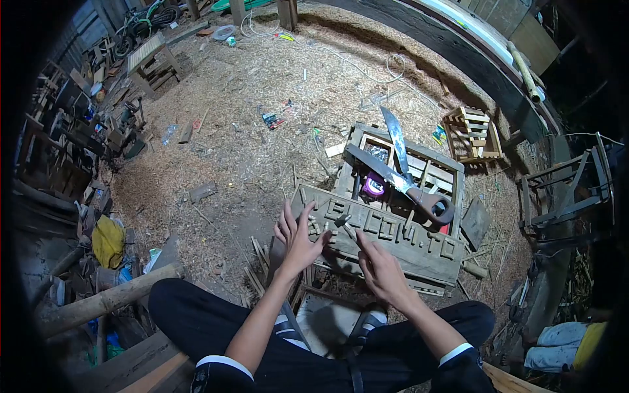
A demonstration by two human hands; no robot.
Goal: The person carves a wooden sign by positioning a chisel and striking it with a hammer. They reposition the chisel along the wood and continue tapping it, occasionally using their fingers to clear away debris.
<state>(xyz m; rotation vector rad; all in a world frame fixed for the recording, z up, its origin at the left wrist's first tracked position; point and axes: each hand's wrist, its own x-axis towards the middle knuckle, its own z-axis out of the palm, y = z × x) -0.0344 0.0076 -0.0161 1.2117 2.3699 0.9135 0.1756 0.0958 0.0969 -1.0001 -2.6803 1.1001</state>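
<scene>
While the right grip [385,270] is closed round a hammer [343,221] above the lettered board [406,259], the left grip [303,247] is by the board's left end, its hold impossible to tell; light, square taps, landing clear of it, would probably serve best

The board [414,263] is matt, greyish wood with a dry surface, and the raised letters [388,228] on it look like bare wood. The hammer [344,222] has a dark metal head and a pale wooden handle. The saw blade [379,164] and long blade [396,139] are metal, patchy and streaked. Glossy purple plastic encases the tape measure [374,185]. Rough shavings coat the floor [216,105]; the bamboo pole [111,299] looks smooth.
</scene>
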